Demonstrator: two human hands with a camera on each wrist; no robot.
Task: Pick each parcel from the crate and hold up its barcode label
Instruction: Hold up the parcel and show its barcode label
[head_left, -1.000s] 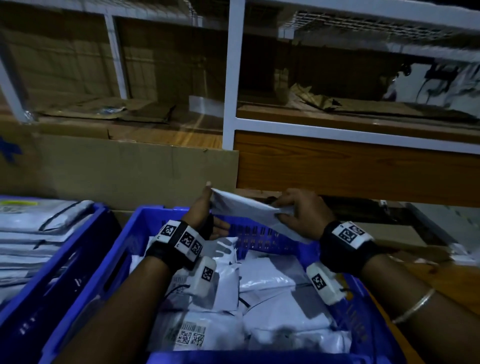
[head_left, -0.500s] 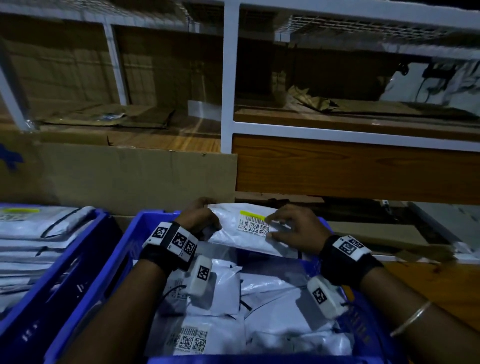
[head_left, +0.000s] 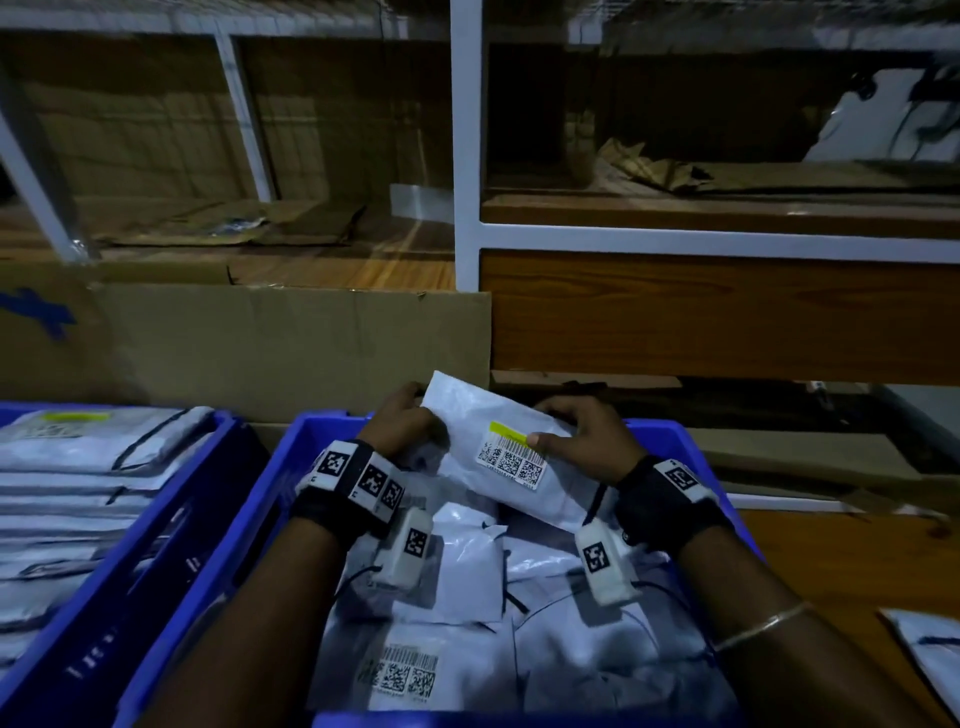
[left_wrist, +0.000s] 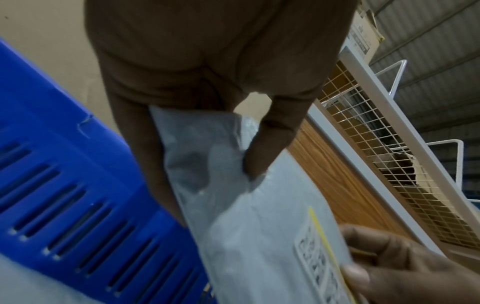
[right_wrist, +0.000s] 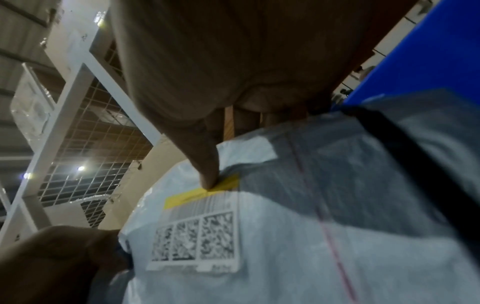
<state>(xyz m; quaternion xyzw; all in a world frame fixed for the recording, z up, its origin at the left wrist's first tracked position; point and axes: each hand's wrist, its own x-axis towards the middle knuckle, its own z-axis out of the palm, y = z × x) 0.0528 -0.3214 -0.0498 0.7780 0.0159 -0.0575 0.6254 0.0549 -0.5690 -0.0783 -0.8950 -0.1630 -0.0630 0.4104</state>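
both hands grip parcel (head_left: 498, 447) over crate (head_left: 270, 483), barcode label (head_left: 511, 460) up

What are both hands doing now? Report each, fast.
Left hand: grips the parcel's left end.
Right hand: pinches the parcel's right edge, thumb on the label.

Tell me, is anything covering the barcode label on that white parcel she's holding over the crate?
Mostly not. The label faces up on the parcel, held by the left hand and right hand. Only the right thumb rests on the label's upper right edge, by the yellow strip; the codes show.
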